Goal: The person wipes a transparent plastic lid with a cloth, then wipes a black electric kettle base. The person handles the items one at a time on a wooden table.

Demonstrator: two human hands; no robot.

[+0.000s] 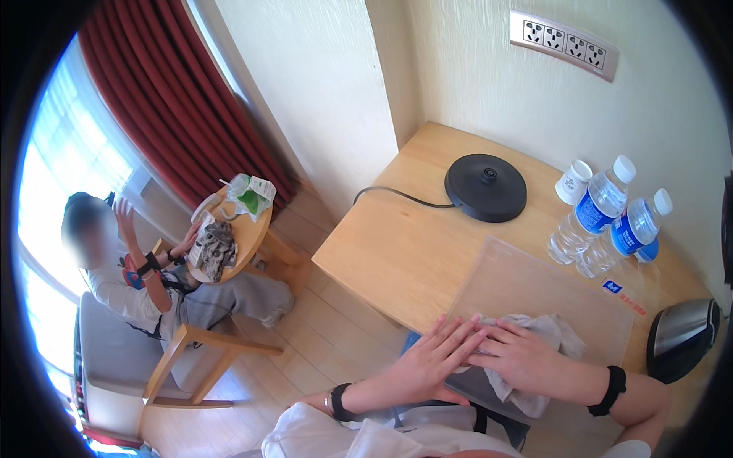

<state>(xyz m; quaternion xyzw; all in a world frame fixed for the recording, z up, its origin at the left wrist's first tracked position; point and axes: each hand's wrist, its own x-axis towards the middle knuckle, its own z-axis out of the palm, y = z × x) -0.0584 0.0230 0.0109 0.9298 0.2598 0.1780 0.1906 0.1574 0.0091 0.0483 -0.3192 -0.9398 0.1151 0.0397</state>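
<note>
My left hand (438,360) reaches in from the lower middle, palm down, its fingers overlapping the fingertips of my right hand. My right hand (518,360) lies on a crumpled white cloth (550,332) at the desk's near edge; whether its fingers grip the cloth is hidden. The cloth rests partly on a clear plastic mat (492,280) and hangs toward my lap. Black bands circle both my wrists.
On the wooden desk (366,240) stand a black kettle base (485,188) with a cord, a paper cup (573,182), two water bottles (592,209) (624,232) and a steel kettle (682,339). Left, another person (131,275) sits by a small round table (260,229).
</note>
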